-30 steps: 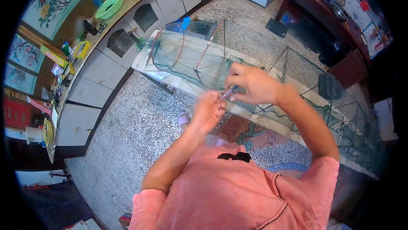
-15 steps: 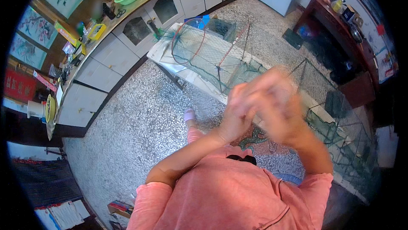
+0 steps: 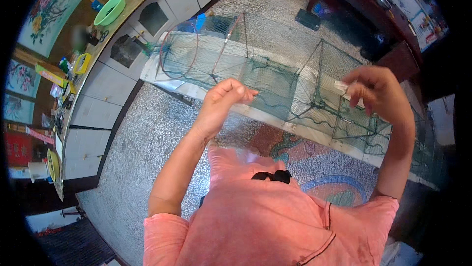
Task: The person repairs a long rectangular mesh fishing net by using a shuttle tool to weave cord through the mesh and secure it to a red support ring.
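Head view: our left hand point(image 3: 220, 100) pinches, contents unclear; our right hand point(image 3: 378, 91), toward 3 o'clock, grips a small pale piece point(image 3: 340, 85). The green mesh trap point(image 3: 270, 86), spanning 11 to 4 o'clock atop the desk point(image 3: 153, 72), looks light, limp, best lifted by its red hoop point(image 3: 197, 49).

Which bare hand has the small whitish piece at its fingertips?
The right hand, raised over the green mesh net: the small whitish piece shows there; the left hand shows none.
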Demonstrator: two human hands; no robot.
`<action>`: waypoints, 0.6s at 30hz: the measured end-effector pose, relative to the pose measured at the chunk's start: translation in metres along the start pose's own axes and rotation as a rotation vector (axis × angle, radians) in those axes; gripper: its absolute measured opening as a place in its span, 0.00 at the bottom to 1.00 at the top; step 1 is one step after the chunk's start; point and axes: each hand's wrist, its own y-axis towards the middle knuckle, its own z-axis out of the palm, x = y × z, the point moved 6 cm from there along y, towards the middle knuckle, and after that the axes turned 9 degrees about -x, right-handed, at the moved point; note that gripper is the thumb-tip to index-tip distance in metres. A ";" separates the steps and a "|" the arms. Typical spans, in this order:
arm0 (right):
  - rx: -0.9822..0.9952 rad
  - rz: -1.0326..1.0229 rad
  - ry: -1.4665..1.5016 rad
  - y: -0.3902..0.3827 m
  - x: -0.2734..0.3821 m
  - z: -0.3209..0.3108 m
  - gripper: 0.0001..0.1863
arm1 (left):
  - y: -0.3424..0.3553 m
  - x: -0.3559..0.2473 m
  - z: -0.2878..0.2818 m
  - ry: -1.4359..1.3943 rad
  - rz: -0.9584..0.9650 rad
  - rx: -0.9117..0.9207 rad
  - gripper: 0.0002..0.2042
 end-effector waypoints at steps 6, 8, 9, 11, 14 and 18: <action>-0.691 -0.363 0.258 -0.005 -0.018 -0.034 0.07 | 0.020 -0.011 0.015 0.113 0.044 0.053 0.08; -0.832 -0.583 0.333 -0.016 -0.019 -0.047 0.05 | 0.026 -0.013 0.006 0.099 0.023 0.026 0.07; -0.759 -0.591 0.377 -0.017 -0.019 -0.042 0.05 | 0.027 -0.014 0.006 0.120 0.011 0.029 0.08; -0.618 -0.600 0.460 -0.033 -0.014 -0.024 0.04 | 0.030 -0.015 0.006 0.162 -0.014 0.043 0.08; -0.277 -0.510 0.209 -0.046 0.012 0.040 0.09 | 0.043 -0.023 0.009 0.235 -0.003 0.075 0.09; -0.222 -0.443 0.261 -0.047 -0.005 0.102 0.12 | 0.052 -0.027 0.017 0.295 -0.011 0.125 0.09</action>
